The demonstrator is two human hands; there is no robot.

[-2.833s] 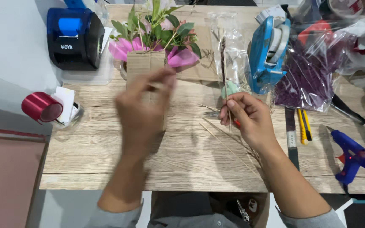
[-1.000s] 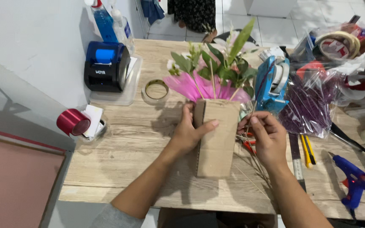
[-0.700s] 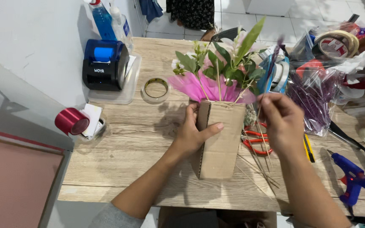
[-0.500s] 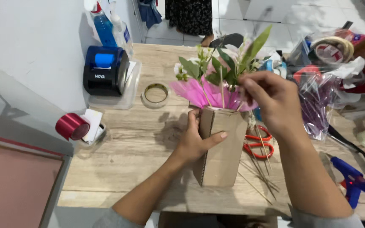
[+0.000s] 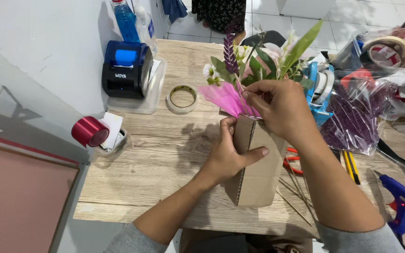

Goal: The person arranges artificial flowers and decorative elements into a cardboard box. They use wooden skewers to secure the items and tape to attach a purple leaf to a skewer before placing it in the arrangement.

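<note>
Left hand (image 5: 226, 157) gripping cardboard box (image 5: 258, 164) on bench (image 5: 165, 154); right hand (image 5: 280, 110) pinching purple flower stem (image 5: 230, 54).

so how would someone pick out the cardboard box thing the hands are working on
Start at the wooden table and look to its middle, just right of the roll of clear tape. The left hand grips a tall brown cardboard box while the right hand is at its open top. Unlike anything nearby, it has pink tissue, green leaves and a purple flower spike sticking out.
</note>
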